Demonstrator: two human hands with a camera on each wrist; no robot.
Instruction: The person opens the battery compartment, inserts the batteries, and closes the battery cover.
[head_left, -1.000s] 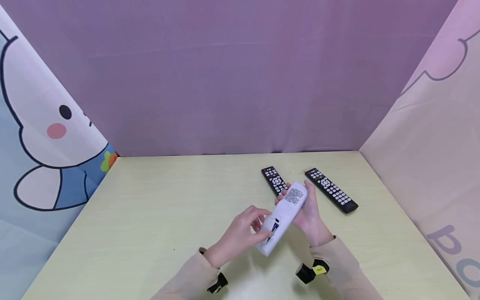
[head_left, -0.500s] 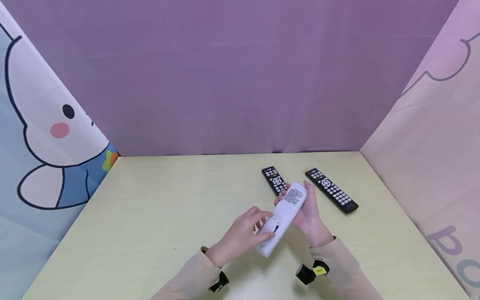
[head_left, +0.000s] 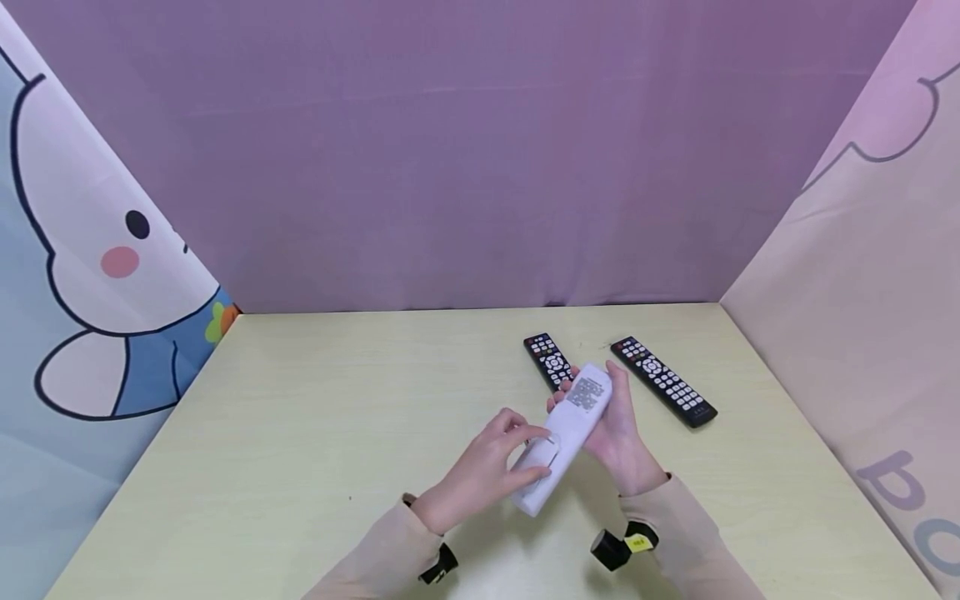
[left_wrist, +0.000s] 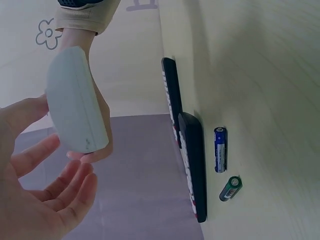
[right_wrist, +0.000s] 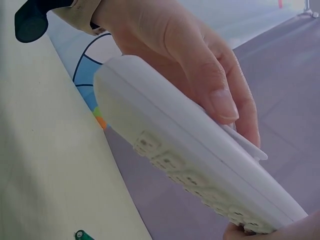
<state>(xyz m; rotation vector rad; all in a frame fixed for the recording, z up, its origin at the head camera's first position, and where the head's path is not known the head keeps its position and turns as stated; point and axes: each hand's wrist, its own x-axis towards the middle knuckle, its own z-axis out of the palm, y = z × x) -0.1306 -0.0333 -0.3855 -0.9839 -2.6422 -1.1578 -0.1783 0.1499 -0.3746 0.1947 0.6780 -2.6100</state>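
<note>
My right hand grips a white remote control above the table, its back with a grey printed label turned up. Thumb and finger of my left hand pinch the battery cover at the remote's lower end. One end of this cover stands slightly raised from the casing in the right wrist view. Keys line the remote's other face. In the left wrist view my left fingers are beside the remote's rounded end.
Two black remotes, one partly covered by my right hand and one farther right, lie on the pale table. A blue battery and a green battery lie near them. A purple curtain hangs behind.
The battery cover has come down over the compartment, and the dark gap along it has narrowed to a thin line. The right hand and the white remote have stayed nearly still.
</note>
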